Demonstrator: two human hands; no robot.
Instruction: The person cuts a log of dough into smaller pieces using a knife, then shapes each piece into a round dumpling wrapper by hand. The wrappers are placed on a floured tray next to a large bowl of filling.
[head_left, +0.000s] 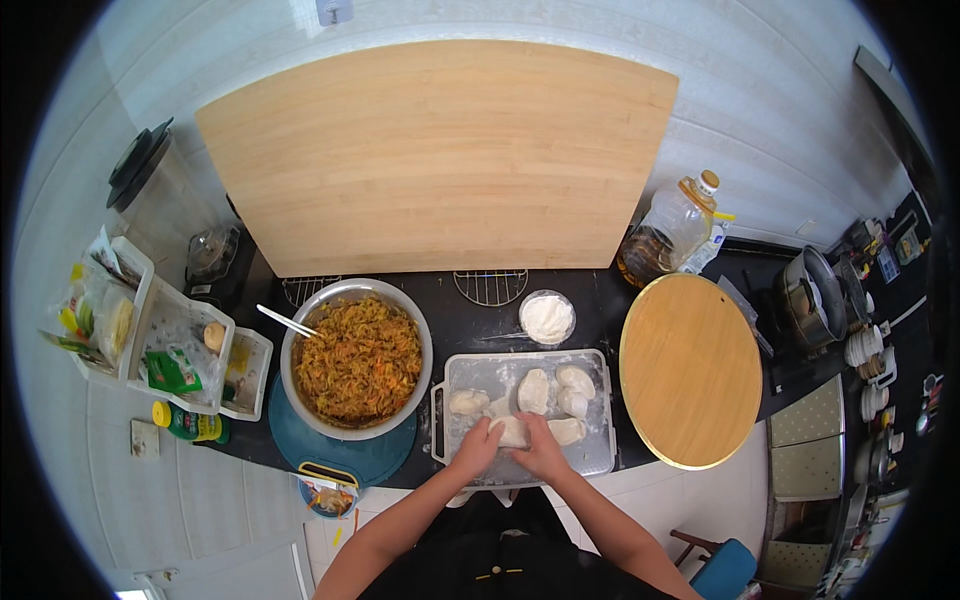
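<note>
Both hands are at a piece of pale dough (511, 433) over a floured plastic tray (480, 367). My left hand (478, 444) grips its left end, and my right hand (541, 448) grips its right end. Several other floured dough pieces lie in the tray: one (469, 402) at the left, a long one (533, 391) above my hands, and more at the right, one of them (566, 430) close beside my right hand. Behind the tray stands a small bowl of white flour (547, 318). A steel bowl (424, 341) of shredded filling (360, 360) with white chopsticks (288, 321) in it is to the left.
A large wooden board (442, 157) leans on the wall. A round wooden board (690, 371) lies right of the tray, with an oil bottle (667, 232) behind it. Under the steel bowl is a blue-green board (375, 461). White baskets (180, 315) stand at the far left.
</note>
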